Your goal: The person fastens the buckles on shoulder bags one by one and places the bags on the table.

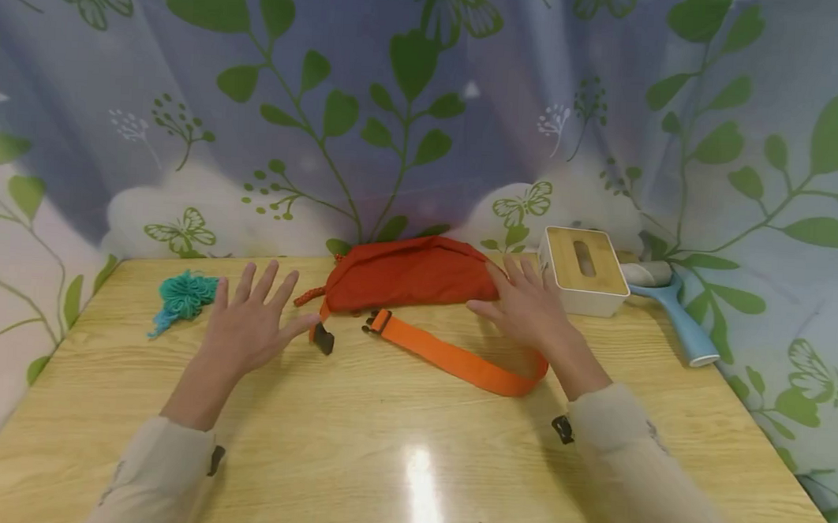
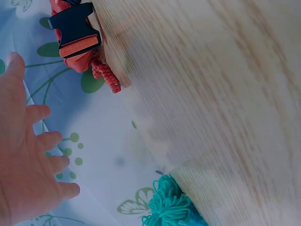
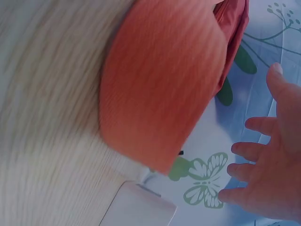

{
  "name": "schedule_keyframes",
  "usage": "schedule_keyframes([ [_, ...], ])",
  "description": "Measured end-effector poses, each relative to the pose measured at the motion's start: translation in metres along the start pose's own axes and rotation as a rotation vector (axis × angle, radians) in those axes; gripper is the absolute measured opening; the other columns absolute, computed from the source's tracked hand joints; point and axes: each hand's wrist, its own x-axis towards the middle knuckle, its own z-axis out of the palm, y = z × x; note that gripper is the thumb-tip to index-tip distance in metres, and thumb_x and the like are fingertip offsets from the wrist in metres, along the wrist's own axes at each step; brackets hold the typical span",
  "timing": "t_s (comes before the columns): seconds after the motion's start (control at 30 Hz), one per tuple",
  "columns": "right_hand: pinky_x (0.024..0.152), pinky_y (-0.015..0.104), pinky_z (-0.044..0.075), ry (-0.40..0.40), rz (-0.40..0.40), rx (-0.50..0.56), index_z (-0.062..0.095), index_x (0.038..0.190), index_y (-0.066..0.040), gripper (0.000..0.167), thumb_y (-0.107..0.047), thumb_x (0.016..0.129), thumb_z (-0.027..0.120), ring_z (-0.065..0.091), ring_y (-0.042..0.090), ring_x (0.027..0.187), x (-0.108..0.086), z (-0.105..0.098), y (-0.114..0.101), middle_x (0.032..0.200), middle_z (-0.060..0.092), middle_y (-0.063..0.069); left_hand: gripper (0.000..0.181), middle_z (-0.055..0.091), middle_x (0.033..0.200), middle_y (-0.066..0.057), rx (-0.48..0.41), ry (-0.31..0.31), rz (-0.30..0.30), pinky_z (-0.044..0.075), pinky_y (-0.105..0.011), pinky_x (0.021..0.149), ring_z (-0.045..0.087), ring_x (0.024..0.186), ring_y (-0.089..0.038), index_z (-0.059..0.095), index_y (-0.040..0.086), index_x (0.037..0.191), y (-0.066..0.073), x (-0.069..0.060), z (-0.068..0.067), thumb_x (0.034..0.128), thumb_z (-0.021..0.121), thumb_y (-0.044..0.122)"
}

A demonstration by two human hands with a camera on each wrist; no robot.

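Observation:
A red waist bag [image 1: 411, 275] lies along the back of the table, its orange strap [image 1: 456, 360] curving out in front. One black buckle half [image 1: 323, 339] hangs at the bag's left end; the other [image 1: 376, 322] is on the strap's tip, apart from it. My left hand [image 1: 248, 331] is held with fingers spread between a bundle of teal yarn [image 1: 186, 295] and the bag, holding nothing. Over the bag's right end my right hand [image 1: 527, 303] is likewise spread and holds nothing; whether it touches the bag I cannot tell. The left wrist view shows the buckle half [image 2: 75, 28] close up.
At the back right stands a white tissue box [image 1: 584, 270] with a wooden lid. Beside it lies a blue-handled lint roller [image 1: 686, 323]. A patterned curtain [image 1: 370, 117] hangs behind the wooden table [image 1: 338, 447].

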Motion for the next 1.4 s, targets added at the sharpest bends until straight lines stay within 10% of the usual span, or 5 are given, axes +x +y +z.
schedule_keyframes([
  [0.77, 0.119, 0.065, 0.006, 0.008, -0.109, 0.13, 0.021, 0.163, -0.012, 0.083, -0.06, 0.102, 0.05, 0.007, 0.039, 0.154, 0.012, 0.009, -0.035, 0.168, 0.011, 0.017, 0.096, 0.008, 0.167, -0.022, -0.02, -0.007, 0.027, -0.004, -0.072, 0.114, 0.0, 0.152, -0.046, 0.016, 0.014, 0.164, 0.0, 0.002, 0.004, 0.0954, 0.035, 0.078],
  [1.4, 0.121, 0.061, 0.007, 0.0, -0.13, 0.18, 0.021, 0.164, -0.015, 0.083, -0.064, 0.101, 0.045, 0.007, 0.034, 0.154, 0.02, 0.015, -0.053, 0.168, 0.014, 0.013, 0.098, 0.012, 0.166, -0.025, -0.248, -0.002, 0.081, 0.01, -0.073, 0.114, 0.007, 0.15, -0.049, 0.019, 0.009, 0.163, 0.003, 0.005, 0.012, 0.0945, 0.054, 0.069],
])
